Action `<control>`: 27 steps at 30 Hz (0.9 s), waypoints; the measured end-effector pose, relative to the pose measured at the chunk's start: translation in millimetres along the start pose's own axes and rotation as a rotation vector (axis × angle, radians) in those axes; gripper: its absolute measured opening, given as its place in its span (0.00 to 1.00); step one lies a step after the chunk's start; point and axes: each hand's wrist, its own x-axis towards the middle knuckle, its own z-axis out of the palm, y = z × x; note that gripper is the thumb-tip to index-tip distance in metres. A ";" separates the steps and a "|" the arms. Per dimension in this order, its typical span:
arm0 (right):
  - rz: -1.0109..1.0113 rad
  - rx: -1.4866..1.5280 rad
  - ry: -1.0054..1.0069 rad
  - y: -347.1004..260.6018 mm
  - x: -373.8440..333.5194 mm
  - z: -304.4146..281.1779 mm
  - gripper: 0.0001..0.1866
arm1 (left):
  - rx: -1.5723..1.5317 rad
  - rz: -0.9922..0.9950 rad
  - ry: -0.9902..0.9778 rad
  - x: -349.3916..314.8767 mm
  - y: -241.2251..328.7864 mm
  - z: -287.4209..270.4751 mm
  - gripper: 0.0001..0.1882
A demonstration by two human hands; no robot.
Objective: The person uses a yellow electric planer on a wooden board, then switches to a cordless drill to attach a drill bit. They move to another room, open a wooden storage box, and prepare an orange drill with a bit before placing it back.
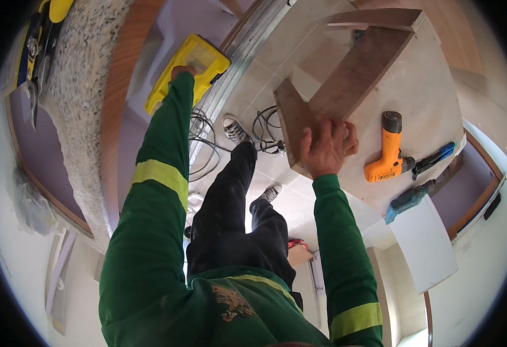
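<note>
My left arm reaches up and left to a yellow plastic case with a clear window in its lid. My left hand is closed at the case's edge, its fingertips largely hidden. My right hand rests on the edge of a wooden box-like cabinet, fingers apart and bent over a brown board; nothing is held in it. On the cabinet's pale panel, right of that hand, lies an orange-and-black power drill. Beside it are a blue-and-black tool and a teal power tool.
A granite countertop with a wood edge runs along the left, carrying hand tools. Black cables lie on the tiled floor near my shoes. A white panel stands at the right. A metal track crosses behind the case.
</note>
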 end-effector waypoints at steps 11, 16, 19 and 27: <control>-0.001 0.016 0.035 1.3 -1.5 4.0 0.29 | 0.455 0.437 -0.056 45.4 -22.3 27.8 0.27; -0.008 0.019 0.028 -1.2 -0.4 2.1 0.28 | 0.350 0.682 -0.049 35.7 -12.4 8.4 0.25; -0.014 -0.011 0.058 -2.2 0.4 1.7 0.28 | 0.276 0.841 -0.062 32.5 6.6 1.8 0.23; 0.011 0.016 0.009 -0.1 -1.2 1.0 0.29 | 0.267 0.149 0.019 -44.0 -14.2 -21.3 0.32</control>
